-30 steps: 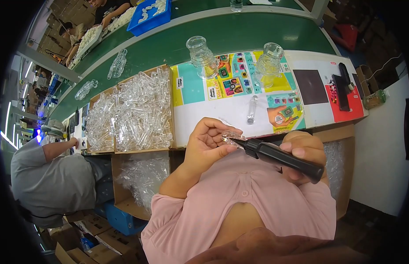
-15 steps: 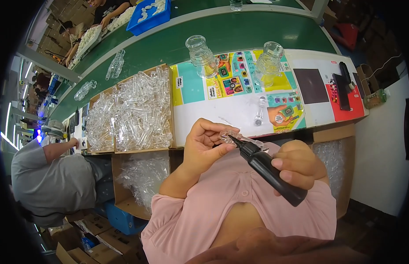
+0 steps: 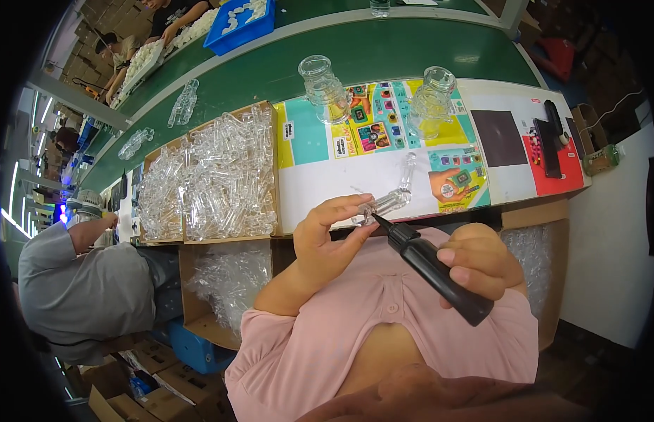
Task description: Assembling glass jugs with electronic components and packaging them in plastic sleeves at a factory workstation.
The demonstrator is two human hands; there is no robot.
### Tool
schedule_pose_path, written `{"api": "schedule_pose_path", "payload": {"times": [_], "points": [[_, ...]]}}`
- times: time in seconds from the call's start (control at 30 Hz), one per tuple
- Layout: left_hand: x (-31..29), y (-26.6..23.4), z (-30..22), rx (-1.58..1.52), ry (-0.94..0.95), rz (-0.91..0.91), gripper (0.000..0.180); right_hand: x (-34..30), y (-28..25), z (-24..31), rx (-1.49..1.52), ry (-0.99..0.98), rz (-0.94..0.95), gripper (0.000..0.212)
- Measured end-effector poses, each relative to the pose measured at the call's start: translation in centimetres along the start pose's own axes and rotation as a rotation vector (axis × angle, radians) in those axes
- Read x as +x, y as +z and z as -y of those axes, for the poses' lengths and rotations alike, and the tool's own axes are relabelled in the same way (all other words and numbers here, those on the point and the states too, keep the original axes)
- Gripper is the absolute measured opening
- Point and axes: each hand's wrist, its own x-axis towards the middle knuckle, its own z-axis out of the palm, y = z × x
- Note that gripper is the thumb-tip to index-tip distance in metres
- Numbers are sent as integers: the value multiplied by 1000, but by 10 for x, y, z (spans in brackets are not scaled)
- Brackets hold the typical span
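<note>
Between the thumb and fingers of my left hand (image 3: pixel 325 238) is a clear plastic part (image 3: pixel 391 202), its longer end pointing up and to the right. My right hand (image 3: pixel 483 261) wraps round a black squeeze bottle (image 3: pixel 445 278) with a narrow tapered nozzle. The bottle tilts so that its tip reaches the near end of the clear part, beside my left fingertips. Whether the tip touches it I cannot tell. A second clear part (image 3: pixel 410 167) lies on the table mat just beyond, its lower end partly covered by the held one.
Cardboard trays (image 3: pixel 276 176) heaped with clear parts stand at left. Two clear glass-like vessels (image 3: pixel 325 95) (image 3: pixel 434 105) stand on the printed mat. At right lies a black flat object (image 3: pixel 547 148). Beyond runs a green bench (image 3: pixel 383 49) with a blue bin (image 3: pixel 239 42). A co-worker in grey (image 3: pixel 95 288) sits left.
The clear part in my left hand has swung from pointing right and down to pointing up and right. The bottle and my right hand have barely shifted.
</note>
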Motion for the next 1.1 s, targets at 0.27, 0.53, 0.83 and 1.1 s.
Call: {"api": "schedule_pose_path", "payload": {"times": [0.27, 0.53, 0.83, 1.1], "points": [[2, 9, 7, 119, 98, 44, 43, -20, 16, -9, -31, 691, -660, 59], [11, 19, 31, -394, -364, 46, 36, -115, -27, -70, 1161, 873, -1271, 28], [24, 42, 61, -977, -917, -25, 36, -175, -98, -113, 123, 1044, -1021, 19], [33, 66, 65, -1015, -956, -52, 25, -206, -111, -134, -773, 1233, -465, 43]]}}
